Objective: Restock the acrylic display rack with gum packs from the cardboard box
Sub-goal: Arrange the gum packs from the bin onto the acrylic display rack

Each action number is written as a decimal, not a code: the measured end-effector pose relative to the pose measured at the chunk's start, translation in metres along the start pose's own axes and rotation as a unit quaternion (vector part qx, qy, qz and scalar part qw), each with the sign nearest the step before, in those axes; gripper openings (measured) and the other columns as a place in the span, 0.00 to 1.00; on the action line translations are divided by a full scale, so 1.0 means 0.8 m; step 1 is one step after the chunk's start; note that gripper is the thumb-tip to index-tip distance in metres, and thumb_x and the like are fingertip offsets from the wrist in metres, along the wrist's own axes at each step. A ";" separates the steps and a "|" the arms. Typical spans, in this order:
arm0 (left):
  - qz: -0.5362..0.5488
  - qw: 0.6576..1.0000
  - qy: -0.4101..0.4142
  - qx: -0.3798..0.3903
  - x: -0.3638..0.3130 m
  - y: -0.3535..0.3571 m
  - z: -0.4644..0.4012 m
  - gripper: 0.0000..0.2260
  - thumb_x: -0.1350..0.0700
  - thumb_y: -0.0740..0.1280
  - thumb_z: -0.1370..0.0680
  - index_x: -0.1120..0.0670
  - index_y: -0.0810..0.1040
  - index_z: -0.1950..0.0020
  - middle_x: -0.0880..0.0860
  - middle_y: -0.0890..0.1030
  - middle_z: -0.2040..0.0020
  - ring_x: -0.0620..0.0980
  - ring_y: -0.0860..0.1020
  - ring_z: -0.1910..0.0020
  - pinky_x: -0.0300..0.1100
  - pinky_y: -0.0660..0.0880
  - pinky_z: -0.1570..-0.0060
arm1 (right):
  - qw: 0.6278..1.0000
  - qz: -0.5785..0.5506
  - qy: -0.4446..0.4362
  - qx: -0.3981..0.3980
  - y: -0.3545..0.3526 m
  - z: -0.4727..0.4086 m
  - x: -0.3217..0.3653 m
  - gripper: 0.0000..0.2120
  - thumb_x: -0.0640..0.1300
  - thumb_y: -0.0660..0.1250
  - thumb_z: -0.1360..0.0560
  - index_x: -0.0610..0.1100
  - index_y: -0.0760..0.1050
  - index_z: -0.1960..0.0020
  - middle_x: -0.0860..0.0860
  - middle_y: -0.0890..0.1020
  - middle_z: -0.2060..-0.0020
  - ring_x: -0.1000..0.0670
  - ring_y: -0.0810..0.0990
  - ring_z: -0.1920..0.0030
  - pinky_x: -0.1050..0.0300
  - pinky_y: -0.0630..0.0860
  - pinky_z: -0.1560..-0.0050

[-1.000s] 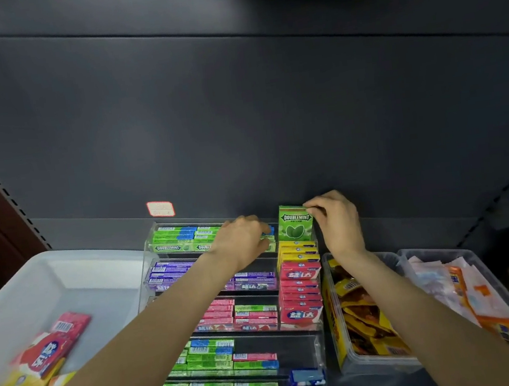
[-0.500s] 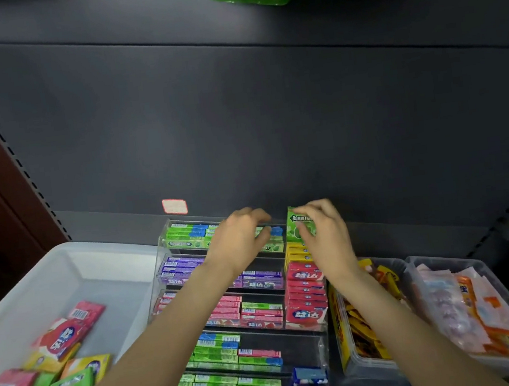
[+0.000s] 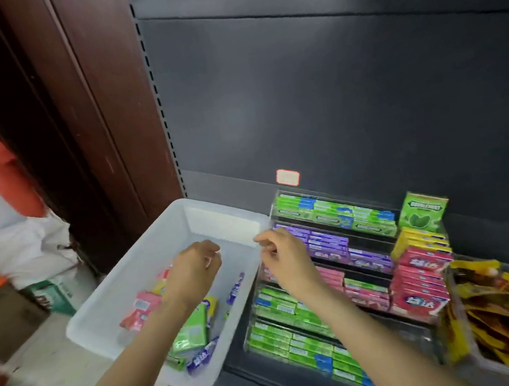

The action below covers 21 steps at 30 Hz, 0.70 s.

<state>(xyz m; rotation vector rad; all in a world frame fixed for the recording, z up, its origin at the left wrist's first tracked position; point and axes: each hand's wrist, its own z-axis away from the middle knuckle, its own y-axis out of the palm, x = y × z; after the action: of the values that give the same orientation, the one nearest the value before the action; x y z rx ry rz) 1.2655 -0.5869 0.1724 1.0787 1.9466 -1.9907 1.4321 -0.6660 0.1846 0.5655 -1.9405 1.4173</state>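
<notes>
dark shelving back panel (image 3: 346, 91) fills the upper right of the frame; brown wooden upright (image 3: 83, 117) runs down the upper left.

white plastic bin (image 3: 101, 311) sits centre-left, its right wall just beside the acrylic display rack (image 3: 272, 203). no cardboard box identifiable; the loose gum packs (image 3: 190, 332) lie in this bin's lower half: green, pink, yellow, purple-blue, jumbled.

rack, centre-right, stepped tiers: green packs on the top row, purple below, then pink and green, green on the lowest rows. right column of the rack holds stacked red packs (image 3: 421, 284) with yellow ones above; a green doublemint pack (image 3: 422, 212) stands upright on top of that column.

clear tub of yellow-brown sachets (image 3: 498, 307) at lower right, just beside the rack.

left hand (image 3: 196, 269) hovers over the bin, back up, fingers loosely curled, nothing visibly held.

right hand (image 3: 282, 258) hangs at the rack's left edge, next to the bin wall, fingers loosely curled; motion blur, no pack seen in it.

small red-bordered label (image 3: 288, 177) on the panel above the rack.
</notes>
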 end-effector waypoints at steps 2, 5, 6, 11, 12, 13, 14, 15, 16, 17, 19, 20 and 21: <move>-0.023 0.999 -0.028 0.019 0.053 -0.012 -0.009 0.08 0.55 0.64 0.23 0.52 0.79 0.46 0.53 0.81 0.48 0.54 0.79 0.50 0.45 0.75 0.50 | 1.000 0.003 0.005 0.015 0.042 -0.016 0.013 0.14 0.32 0.60 0.26 0.41 0.78 0.43 0.44 0.78 0.49 0.48 0.79 0.50 0.65 0.69 0.48; -0.058 0.996 -0.024 0.060 0.123 -0.024 -0.033 0.11 0.56 0.64 0.23 0.55 0.78 0.41 0.56 0.79 0.44 0.57 0.77 0.44 0.45 0.72 0.46 | 0.998 0.018 0.034 0.045 0.101 -0.041 0.024 0.15 0.33 0.60 0.26 0.40 0.76 0.41 0.43 0.77 0.46 0.46 0.78 0.46 0.57 0.71 0.42; -0.064 0.995 -0.019 0.076 0.141 -0.027 -0.042 0.13 0.56 0.64 0.22 0.55 0.77 0.39 0.56 0.78 0.42 0.56 0.76 0.42 0.45 0.71 0.43 | 0.997 0.025 0.047 0.053 0.119 -0.049 0.025 0.16 0.33 0.60 0.26 0.40 0.75 0.40 0.43 0.76 0.44 0.46 0.77 0.44 0.56 0.70 0.40; -0.107 0.969 0.040 0.217 0.195 -0.014 -0.085 0.23 0.58 0.65 0.23 0.55 0.66 0.28 0.54 0.67 0.29 0.53 0.69 0.32 0.40 0.62 0.34 | 0.984 0.069 0.129 0.105 0.197 -0.071 0.020 0.22 0.38 0.61 0.23 0.42 0.64 0.29 0.43 0.71 0.35 0.46 0.69 0.33 0.59 0.62 0.35; -0.105 0.962 0.046 0.250 0.200 -0.006 -0.090 0.26 0.58 0.66 0.24 0.55 0.63 0.27 0.54 0.64 0.27 0.53 0.66 0.30 0.39 0.60 0.32 | 0.980 0.076 0.147 0.114 0.208 -0.073 0.018 0.24 0.39 0.62 0.23 0.42 0.62 0.28 0.43 0.70 0.33 0.46 0.68 0.32 0.60 0.60 0.35; -0.105 0.954 0.051 0.275 0.205 0.001 -0.093 0.29 0.58 0.67 0.25 0.55 0.60 0.25 0.54 0.62 0.26 0.53 0.63 0.28 0.39 0.59 0.31 | 0.975 0.084 0.162 0.125 0.218 -0.075 0.015 0.26 0.40 0.62 0.22 0.43 0.60 0.26 0.43 0.69 0.32 0.46 0.67 0.31 0.60 0.60 0.34; -0.109 0.948 0.056 0.293 0.211 0.009 -0.096 0.32 0.57 0.68 0.25 0.54 0.58 0.24 0.54 0.59 0.24 0.53 0.61 0.27 0.39 0.57 0.29 | 0.971 0.091 0.174 0.138 0.227 -0.076 0.013 0.27 0.40 0.62 0.22 0.43 0.58 0.26 0.43 0.68 0.31 0.46 0.67 0.31 0.60 0.60 0.35; -0.115 0.944 0.065 0.303 0.216 0.016 -0.098 0.34 0.56 0.69 0.25 0.53 0.56 0.24 0.54 0.56 0.24 0.53 0.58 0.26 0.40 0.55 0.28 | 0.966 0.096 0.184 0.154 0.234 -0.076 0.012 0.27 0.41 0.62 0.22 0.44 0.57 0.25 0.43 0.68 0.30 0.46 0.66 0.31 0.59 0.61 0.35; -0.121 0.943 0.077 0.301 0.218 0.020 -0.099 0.34 0.55 0.69 0.25 0.54 0.55 0.23 0.54 0.55 0.23 0.54 0.57 0.25 0.39 0.53 0.28 | 0.962 0.098 0.192 0.169 0.239 -0.076 0.012 0.27 0.42 0.61 0.22 0.44 0.57 0.25 0.44 0.67 0.30 0.46 0.66 0.31 0.58 0.62 0.34; -0.122 0.944 0.085 0.295 0.222 0.027 -0.101 0.34 0.55 0.68 0.25 0.54 0.55 0.24 0.54 0.54 0.23 0.54 0.56 0.25 0.40 0.52 0.27 | 0.959 0.093 0.199 0.179 0.244 -0.077 0.012 0.27 0.42 0.61 0.21 0.44 0.57 0.25 0.44 0.67 0.30 0.46 0.66 0.31 0.58 0.62 0.34; -0.131 0.940 0.113 0.295 0.223 0.032 -0.105 0.32 0.53 0.68 0.25 0.54 0.58 0.24 0.55 0.56 0.24 0.55 0.55 0.25 0.42 0.54 0.26 | 0.961 0.072 0.214 0.162 0.253 -0.080 0.011 0.26 0.42 0.62 0.22 0.45 0.59 0.26 0.45 0.70 0.31 0.47 0.69 0.32 0.58 0.64 0.36; -0.117 0.937 0.124 0.306 0.224 0.035 -0.107 0.31 0.51 0.68 0.25 0.52 0.61 0.25 0.54 0.58 0.24 0.56 0.56 0.25 0.45 0.56 0.27 | 0.963 0.055 0.223 0.138 0.257 -0.083 0.009 0.25 0.41 0.63 0.23 0.44 0.62 0.27 0.45 0.72 0.33 0.47 0.71 0.34 0.58 0.66 0.37; -0.109 0.937 0.144 0.299 0.227 0.040 -0.110 0.30 0.50 0.69 0.26 0.51 0.63 0.26 0.54 0.59 0.25 0.56 0.57 0.26 0.47 0.58 0.28 | 0.965 0.029 0.238 0.108 0.259 -0.086 0.007 0.23 0.39 0.64 0.23 0.43 0.66 0.29 0.46 0.75 0.36 0.48 0.74 0.38 0.59 0.68 0.39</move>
<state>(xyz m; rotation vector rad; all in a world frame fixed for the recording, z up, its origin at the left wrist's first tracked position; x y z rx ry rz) 1.1847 -0.4443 0.0506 1.3940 1.6692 -2.8009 1.3049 -0.5347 0.0647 0.2302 -1.4425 1.6376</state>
